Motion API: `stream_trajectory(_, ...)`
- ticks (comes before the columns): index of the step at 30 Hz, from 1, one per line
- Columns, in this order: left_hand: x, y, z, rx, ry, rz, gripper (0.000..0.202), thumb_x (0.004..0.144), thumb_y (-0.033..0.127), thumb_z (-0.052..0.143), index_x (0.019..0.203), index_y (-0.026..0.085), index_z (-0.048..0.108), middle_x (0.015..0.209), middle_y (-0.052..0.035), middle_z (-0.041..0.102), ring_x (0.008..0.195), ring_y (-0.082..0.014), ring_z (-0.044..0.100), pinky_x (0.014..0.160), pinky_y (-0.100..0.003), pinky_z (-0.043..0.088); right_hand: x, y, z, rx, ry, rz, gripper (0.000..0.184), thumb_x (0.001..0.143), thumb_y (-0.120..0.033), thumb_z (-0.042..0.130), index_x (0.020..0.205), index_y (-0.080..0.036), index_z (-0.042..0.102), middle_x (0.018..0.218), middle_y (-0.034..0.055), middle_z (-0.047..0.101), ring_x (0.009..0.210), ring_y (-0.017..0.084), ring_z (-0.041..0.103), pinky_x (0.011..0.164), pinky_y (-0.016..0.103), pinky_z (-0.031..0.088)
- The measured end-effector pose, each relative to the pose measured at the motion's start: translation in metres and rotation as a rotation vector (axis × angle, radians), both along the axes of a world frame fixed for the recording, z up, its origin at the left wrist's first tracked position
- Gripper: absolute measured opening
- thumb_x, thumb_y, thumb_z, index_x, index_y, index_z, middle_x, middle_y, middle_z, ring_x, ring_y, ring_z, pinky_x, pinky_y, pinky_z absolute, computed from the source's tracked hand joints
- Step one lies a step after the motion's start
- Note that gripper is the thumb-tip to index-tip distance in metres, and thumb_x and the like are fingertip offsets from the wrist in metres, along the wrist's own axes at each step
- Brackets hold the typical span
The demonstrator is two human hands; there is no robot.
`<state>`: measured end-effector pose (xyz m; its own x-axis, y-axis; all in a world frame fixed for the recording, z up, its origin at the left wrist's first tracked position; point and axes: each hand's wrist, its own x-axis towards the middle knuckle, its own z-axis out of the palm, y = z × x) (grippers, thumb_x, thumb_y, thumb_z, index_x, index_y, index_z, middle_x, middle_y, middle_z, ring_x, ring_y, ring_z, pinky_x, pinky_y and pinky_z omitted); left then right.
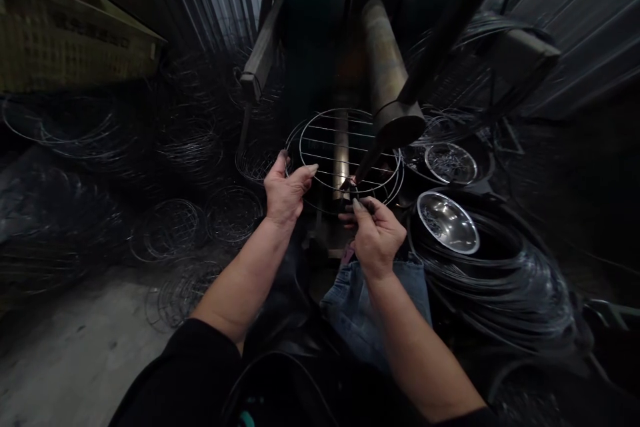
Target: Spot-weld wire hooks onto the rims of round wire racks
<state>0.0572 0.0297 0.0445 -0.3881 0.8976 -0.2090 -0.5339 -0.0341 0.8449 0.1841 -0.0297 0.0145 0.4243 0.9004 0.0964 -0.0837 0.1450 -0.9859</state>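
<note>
A round wire rack (325,130) with parallel straight bars inside its ring is held up in front of me. My left hand (285,190) grips its rim at the left side. My right hand (375,237) is at the lower rim, its fingers pinched on a small dark piece (367,207) too small to identify. A tapered dark welding electrode (367,160) reaches down to the rack's near edge. Behind the bars stands a pale metal post (341,153), probably the lower electrode.
A thick tan cylinder (385,60) and a dark arm (450,27) rise above the rack. Steel bowls (447,223) of small wire pieces sit among coiled black wire (490,280) at right. Wire racks (170,230) lie heaped at left. Jeans (375,307) cover my lap.
</note>
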Motion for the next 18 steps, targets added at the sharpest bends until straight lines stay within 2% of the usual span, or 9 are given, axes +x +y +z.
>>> stream_trajectory(5, -0.001, 0.004, 0.0, 0.012, -0.02, 0.018, 0.06, 0.047, 0.01, 0.082, 0.104, 0.02, 0.066, 0.115, -0.0028, 0.056, 0.065, -0.0041, 0.056, 0.053, -0.018, 0.042, -0.005, -0.001, -0.005, 0.024, 0.02, -0.028, 0.022, 0.075, -0.034, 0.071, 0.083, -0.014, 0.065, 0.07, 0.0008, 0.067, 0.053, 0.016, 0.067, 0.045, 0.021, 0.051)
stream_trajectory(12, -0.002, 0.004, 0.001, -0.011, -0.068, 0.031, 0.055, 0.046, 0.008, 0.082, 0.098, 0.019, 0.066, 0.104, -0.0007, 0.059, 0.063, -0.0039, 0.056, 0.051, -0.017, 0.04, -0.012, -0.002, -0.008, 0.049, 0.018, -0.07, 0.02, 0.076, -0.033, 0.07, 0.081, -0.014, 0.064, 0.065, -0.0002, 0.066, 0.053, 0.016, 0.067, 0.05, 0.024, 0.053)
stream_trajectory(18, -0.002, 0.008, -0.001, -0.009, -0.089, 0.032, 0.052, 0.043, 0.009, 0.083, 0.09, 0.018, 0.063, 0.094, 0.0018, 0.057, 0.061, -0.003, 0.053, 0.05, -0.017, 0.039, -0.013, 0.002, -0.012, 0.072, 0.024, -0.074, 0.018, 0.077, -0.031, 0.069, 0.082, -0.015, 0.064, 0.069, 0.0001, 0.066, 0.055, 0.017, 0.068, 0.053, 0.026, 0.054)
